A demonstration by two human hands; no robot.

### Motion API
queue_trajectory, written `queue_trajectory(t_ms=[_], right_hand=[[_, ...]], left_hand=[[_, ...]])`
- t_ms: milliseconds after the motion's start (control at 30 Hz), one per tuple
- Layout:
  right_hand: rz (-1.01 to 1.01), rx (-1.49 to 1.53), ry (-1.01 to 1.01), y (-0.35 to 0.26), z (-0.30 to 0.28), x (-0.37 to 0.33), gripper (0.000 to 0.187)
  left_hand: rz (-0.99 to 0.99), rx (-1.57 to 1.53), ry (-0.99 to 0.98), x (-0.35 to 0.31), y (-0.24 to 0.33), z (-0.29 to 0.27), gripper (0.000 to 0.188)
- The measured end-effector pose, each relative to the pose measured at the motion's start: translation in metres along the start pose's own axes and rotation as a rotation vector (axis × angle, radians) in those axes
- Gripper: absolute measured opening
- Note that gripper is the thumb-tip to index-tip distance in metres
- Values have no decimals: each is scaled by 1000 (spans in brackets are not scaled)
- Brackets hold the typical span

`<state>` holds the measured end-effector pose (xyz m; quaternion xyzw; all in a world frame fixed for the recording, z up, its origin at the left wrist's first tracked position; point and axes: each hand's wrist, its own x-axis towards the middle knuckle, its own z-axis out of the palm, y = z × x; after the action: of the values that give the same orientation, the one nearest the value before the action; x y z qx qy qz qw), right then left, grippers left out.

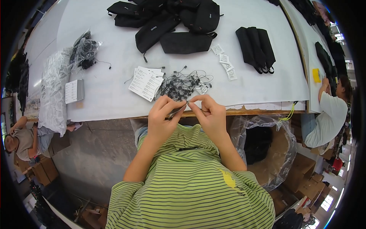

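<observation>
Just in front of the table's near edge, my left hand (162,114) and my right hand (211,116) meet fingertip to fingertip. Both are closed in a pinch. Something small and dark shows between the fingertips, too small to make out. Right beyond them on the table lies a tangled heap of black tag strings (181,86) with little plastic ends. A fanned stack of white printed hang tags (144,83) touches the heap's left side.
Black zip pouches (187,42) are piled at the far middle, and several more black pouches (256,47) lie at right. White labels (224,59) trail between them. At left are a tag stack (74,91) and plastic bags (55,87). A lined box (263,152) stands below right; co-workers sit at both sides.
</observation>
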<state>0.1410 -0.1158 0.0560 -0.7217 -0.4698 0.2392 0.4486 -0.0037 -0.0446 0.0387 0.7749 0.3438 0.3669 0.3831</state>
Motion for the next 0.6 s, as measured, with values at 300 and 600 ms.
queue_trajectory(t_ms=[300, 600], right_hand=[[47, 195, -240, 9, -13, -2, 10], [78, 271, -399, 9, -13, 3, 11]], left_hand=[[-524, -767, -419, 4, -22, -17, 17], [-482, -741, -487, 2, -22, -18, 13]])
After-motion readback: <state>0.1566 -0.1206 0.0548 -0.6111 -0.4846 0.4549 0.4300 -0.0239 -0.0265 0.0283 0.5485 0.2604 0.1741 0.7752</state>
